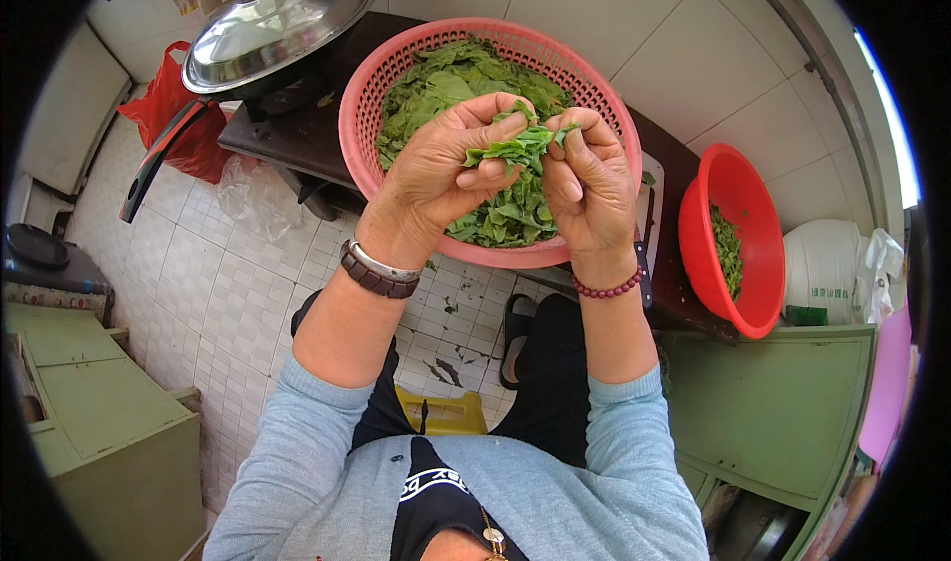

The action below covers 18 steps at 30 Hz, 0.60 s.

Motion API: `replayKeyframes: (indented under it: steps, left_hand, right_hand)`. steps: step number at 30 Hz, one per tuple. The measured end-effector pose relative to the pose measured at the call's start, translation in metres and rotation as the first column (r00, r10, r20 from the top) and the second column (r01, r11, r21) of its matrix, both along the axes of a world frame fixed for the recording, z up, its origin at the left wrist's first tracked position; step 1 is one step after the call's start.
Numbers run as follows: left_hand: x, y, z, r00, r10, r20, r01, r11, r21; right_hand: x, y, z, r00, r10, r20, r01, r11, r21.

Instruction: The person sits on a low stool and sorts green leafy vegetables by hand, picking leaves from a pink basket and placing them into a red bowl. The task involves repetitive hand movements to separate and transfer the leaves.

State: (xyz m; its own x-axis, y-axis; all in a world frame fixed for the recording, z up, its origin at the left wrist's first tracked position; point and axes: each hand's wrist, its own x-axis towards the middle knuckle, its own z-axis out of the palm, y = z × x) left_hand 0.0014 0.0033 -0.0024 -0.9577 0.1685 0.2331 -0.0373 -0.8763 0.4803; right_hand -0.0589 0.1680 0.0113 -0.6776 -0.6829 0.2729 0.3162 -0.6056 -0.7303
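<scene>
My left hand (446,164) grips a bunch of torn green leaves (520,149), its thumb pressed along the top. Close against it, my right hand (594,182) pinches a small leaf piece (562,135) between thumb and forefinger. Both hands are raised over a pink perforated plastic basket (362,145). Broad leafy greens (475,71) fill its far part, while smaller torn leaves (505,219) lie in its near part. The hands hide the middle of the heap.
A lidded wok (278,30) stands left, its long handle (163,152) jutting out over the floor. Right of the basket are a knife handle (642,275), a white tray (654,190) and a red basin (732,160) holding chopped greens (724,253). A yellow stool (446,412) sits below me.
</scene>
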Motion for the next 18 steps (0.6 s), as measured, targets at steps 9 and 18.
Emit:
replayKeyframes:
  steps: [9,18]
  left_hand:
    - [-0.003,0.009,0.001,0.919,0.379,0.110,-0.340,0.902,-0.267]
    - [0.002,0.009,0.010,0.925,0.375,0.055,-0.316,0.844,-0.432]
  right_hand:
    - [0.010,-0.008,0.009,0.977,-0.198,-0.079,0.213,0.928,0.305]
    - [0.011,-0.013,-0.003,0.850,-0.372,-0.373,0.496,0.802,0.332]
